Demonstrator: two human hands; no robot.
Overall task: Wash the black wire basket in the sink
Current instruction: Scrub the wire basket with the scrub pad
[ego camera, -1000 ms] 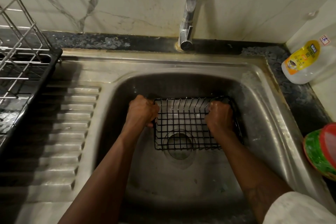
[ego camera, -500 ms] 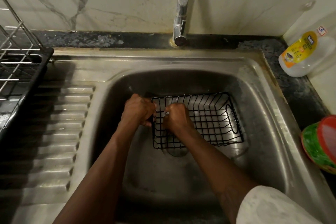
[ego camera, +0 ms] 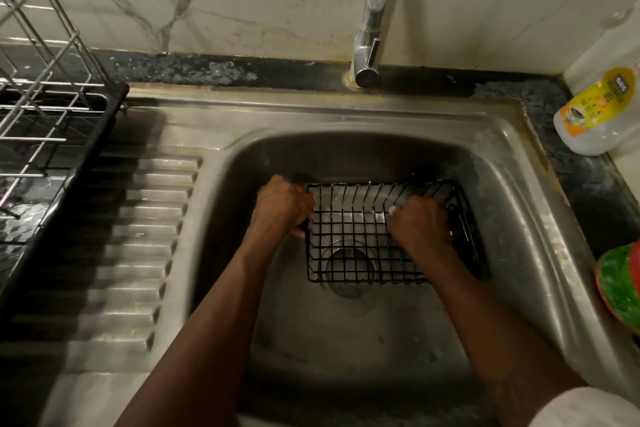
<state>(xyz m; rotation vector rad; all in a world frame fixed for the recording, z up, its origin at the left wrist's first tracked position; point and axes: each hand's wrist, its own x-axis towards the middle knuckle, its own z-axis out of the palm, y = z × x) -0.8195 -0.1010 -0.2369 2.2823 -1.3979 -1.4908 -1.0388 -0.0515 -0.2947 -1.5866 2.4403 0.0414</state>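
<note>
Your left hand (ego camera: 282, 206) gripped the black wire basket (ego camera: 349, 246) by its left end in the sink (ego camera: 512, 218); your right hand (ego camera: 420, 227) curled inside it, grasp impossible to tell.

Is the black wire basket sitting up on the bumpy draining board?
No, the black wire basket lies down in the steel sink basin, over the round drain.

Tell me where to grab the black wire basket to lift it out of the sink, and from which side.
Take the black wire basket by its short end rims, from above, one hand per end. It sits upright, open side up, lengthwise left to right in the sink; the left hand grips the left rim that way.
</note>
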